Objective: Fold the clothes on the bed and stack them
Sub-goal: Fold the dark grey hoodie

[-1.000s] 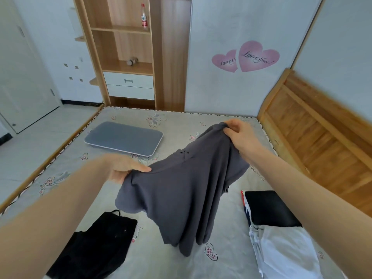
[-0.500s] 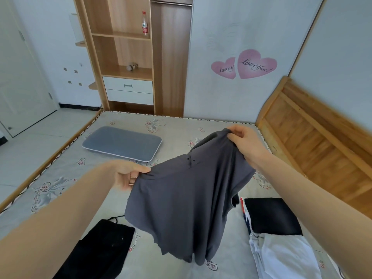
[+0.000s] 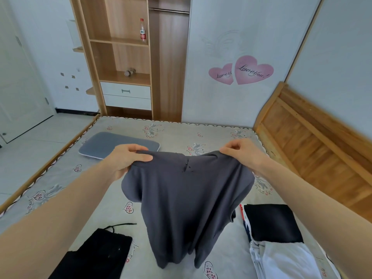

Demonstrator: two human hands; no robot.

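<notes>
Pinching grey shirt point(image 3: 187, 200) aloft, left hand point(image 3: 125, 158), right hand point(image 3: 242, 153); heart stickers point(image 3: 241, 71) read "Love You!"

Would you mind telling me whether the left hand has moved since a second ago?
Yes. The left hand has risen and gone forward, from short of the grey pad to overlapping its near edge, gripping the grey shirt.

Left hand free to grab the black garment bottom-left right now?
Probably not yet. The left hand pinches one top corner of the grey shirt, the right hand the other. The black garment lies uncovered below the left forearm, so only the grip blocks it.
</notes>
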